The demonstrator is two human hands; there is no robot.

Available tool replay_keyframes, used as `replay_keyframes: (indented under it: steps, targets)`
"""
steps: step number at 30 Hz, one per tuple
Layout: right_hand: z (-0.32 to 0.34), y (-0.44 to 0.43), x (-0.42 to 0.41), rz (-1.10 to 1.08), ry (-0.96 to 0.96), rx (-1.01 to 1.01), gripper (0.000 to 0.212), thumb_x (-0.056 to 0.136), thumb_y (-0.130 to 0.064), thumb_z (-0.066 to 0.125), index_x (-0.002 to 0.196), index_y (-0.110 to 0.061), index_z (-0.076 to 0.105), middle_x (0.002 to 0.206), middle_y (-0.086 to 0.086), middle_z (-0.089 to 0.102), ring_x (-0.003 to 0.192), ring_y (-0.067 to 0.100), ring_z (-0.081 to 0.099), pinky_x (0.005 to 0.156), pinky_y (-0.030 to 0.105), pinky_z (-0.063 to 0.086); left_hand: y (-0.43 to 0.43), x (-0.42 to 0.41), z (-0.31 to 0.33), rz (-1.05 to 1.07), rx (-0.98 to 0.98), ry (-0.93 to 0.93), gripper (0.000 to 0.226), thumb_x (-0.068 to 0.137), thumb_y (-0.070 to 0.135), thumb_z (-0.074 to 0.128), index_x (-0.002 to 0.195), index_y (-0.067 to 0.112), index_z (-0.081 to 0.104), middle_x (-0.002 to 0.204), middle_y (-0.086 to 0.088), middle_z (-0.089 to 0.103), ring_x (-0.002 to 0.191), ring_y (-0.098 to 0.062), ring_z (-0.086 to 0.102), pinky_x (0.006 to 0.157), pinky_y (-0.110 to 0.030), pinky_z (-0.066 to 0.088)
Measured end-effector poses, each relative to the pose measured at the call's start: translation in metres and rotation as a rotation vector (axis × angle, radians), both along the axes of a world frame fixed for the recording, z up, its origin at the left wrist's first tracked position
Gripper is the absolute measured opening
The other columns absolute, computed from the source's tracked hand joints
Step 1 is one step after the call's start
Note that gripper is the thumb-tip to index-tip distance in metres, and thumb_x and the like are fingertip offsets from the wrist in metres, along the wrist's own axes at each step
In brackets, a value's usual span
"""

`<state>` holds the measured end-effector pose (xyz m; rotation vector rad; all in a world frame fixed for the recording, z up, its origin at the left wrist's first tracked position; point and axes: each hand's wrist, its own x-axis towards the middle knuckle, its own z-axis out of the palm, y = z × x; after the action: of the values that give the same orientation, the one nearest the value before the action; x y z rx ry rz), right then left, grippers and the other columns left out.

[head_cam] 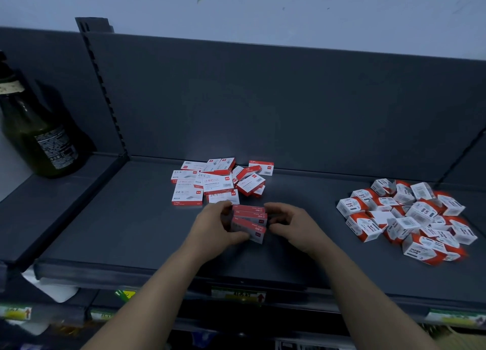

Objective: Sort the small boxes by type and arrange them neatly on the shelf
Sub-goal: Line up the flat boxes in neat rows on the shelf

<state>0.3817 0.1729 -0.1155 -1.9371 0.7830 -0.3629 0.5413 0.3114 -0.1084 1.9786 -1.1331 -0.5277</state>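
A loose heap of flat red-and-white staple boxes (215,181) lies at the middle back of the dark grey shelf (131,218). Just in front of it, a short row of three staple boxes (249,222) stands on edge. My left hand (218,226) grips the row's left end and my right hand (292,223) presses its right end. A jumbled pile of cube-shaped red-and-white paper clip boxes (405,218) sits at the right of the shelf, apart from both hands.
A dark green glass bottle (36,136) stands on the neighbouring shelf at the left, beyond the slotted upright (105,86). The shelf's back panel (289,107) rises behind the boxes. Price labels (238,295) run along the front edge.
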Motion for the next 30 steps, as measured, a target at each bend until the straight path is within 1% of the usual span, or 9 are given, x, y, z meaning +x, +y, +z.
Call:
replay_keyframes:
  steps: [5, 8, 13, 16, 19, 23, 26, 28, 30]
  targets:
    - [0.009, -0.017, 0.006, -0.053, 0.012, 0.009, 0.046, 0.088, 0.001, 0.060, 0.129, -0.018, 0.057, 0.126, -0.002, 0.062, 0.109, 0.010, 0.060, 0.090, 0.022, 0.047, -0.003, 0.030, -0.003, 0.329, -0.057, -0.082, 0.022, 0.084, 0.032, 0.067, 0.097, 0.017, 0.057, 0.096, -0.001, 0.060, 0.081, -0.016, 0.056, 0.061, -0.020, 0.038]
    - [0.013, -0.019, 0.015, -0.035, 0.034, 0.028, 0.039, 0.093, -0.005, 0.055, 0.128, -0.019, 0.059, 0.126, -0.006, 0.061, 0.113, 0.007, 0.057, 0.086, 0.015, 0.044, -0.016, 0.036, -0.003, 0.389, 0.005, -0.038, 0.026, 0.084, 0.030, 0.068, 0.094, 0.011, 0.053, 0.085, 0.000, 0.061, 0.079, -0.019, 0.057, 0.061, -0.028, 0.040]
    - [0.019, -0.021, 0.035, 0.006, 0.094, 0.139, 0.036, 0.097, -0.007, 0.042, 0.126, -0.019, 0.061, 0.126, -0.004, 0.062, 0.115, 0.007, 0.055, 0.099, 0.023, 0.042, -0.033, 0.038, 0.000, 0.472, 0.035, -0.025, 0.036, 0.072, 0.033, 0.080, 0.083, 0.012, 0.053, 0.077, 0.000, 0.062, 0.073, -0.018, 0.058, 0.062, -0.031, 0.044]
    - [0.020, -0.020, 0.044, 0.044, 0.079, 0.214, 0.037, 0.098, -0.007, 0.039, 0.127, -0.018, 0.060, 0.124, -0.005, 0.063, 0.113, 0.006, 0.056, 0.097, 0.022, 0.043, -0.037, 0.036, -0.002, 0.482, 0.026, 0.013, 0.037, 0.069, 0.028, 0.082, 0.078, 0.015, 0.050, 0.075, -0.001, 0.063, 0.071, -0.019, 0.059, 0.059, -0.031, 0.042]
    - [0.018, -0.020, 0.045, 0.061, 0.037, 0.287, 0.037, 0.099, -0.007, 0.038, 0.125, -0.020, 0.061, 0.122, -0.007, 0.064, 0.110, 0.004, 0.058, 0.091, 0.019, 0.045, -0.038, 0.036, -0.003, 0.485, -0.015, 0.188, 0.038, 0.068, 0.023, 0.084, 0.077, 0.015, 0.048, 0.073, 0.000, 0.064, 0.070, -0.019, 0.061, 0.061, -0.030, 0.044]
    - [0.015, -0.026, 0.035, 0.108, 0.047, 0.267, 0.037, 0.095, -0.017, 0.052, 0.131, -0.025, 0.056, 0.130, -0.007, 0.060, 0.119, 0.005, 0.053, 0.102, 0.027, 0.041, -0.030, 0.042, -0.002, 0.462, -0.124, 0.421, 0.022, 0.074, 0.018, 0.080, 0.085, 0.011, 0.062, 0.080, -0.005, 0.070, 0.076, -0.021, 0.067, 0.078, -0.040, 0.056]
    - [0.011, -0.027, 0.017, 0.184, 0.126, 0.163, 0.069, 0.071, -0.046, 0.075, 0.134, -0.032, 0.050, 0.132, -0.016, 0.056, 0.123, 0.002, 0.049, 0.109, 0.033, 0.037, -0.015, 0.047, 0.000, 0.418, -0.207, 0.465, 0.012, 0.082, 0.016, 0.072, 0.080, 0.005, 0.068, 0.078, -0.010, 0.067, 0.071, -0.021, 0.062, 0.082, -0.048, 0.054]
    - [0.008, -0.023, 0.007, 0.201, 0.172, 0.080, 0.087, 0.055, -0.052, 0.082, 0.134, -0.035, 0.048, 0.131, -0.019, 0.055, 0.124, -0.001, 0.048, 0.110, 0.032, 0.036, -0.004, 0.049, 0.002, 0.417, -0.251, 0.491, 0.012, 0.085, 0.015, 0.068, 0.082, 0.004, 0.068, 0.080, -0.008, 0.064, 0.072, -0.019, 0.059, 0.082, -0.046, 0.055]
    - [0.005, -0.016, 0.002, 0.192, 0.156, 0.033, 0.082, 0.057, -0.041, 0.086, 0.131, -0.035, 0.051, 0.126, -0.021, 0.057, 0.119, -0.005, 0.050, 0.106, 0.025, 0.038, 0.009, 0.047, 0.005, 0.398, -0.312, 0.548, 0.006, 0.088, 0.012, 0.065, 0.086, 0.010, 0.070, 0.087, -0.009, 0.066, 0.077, -0.018, 0.061, 0.077, -0.035, 0.058]
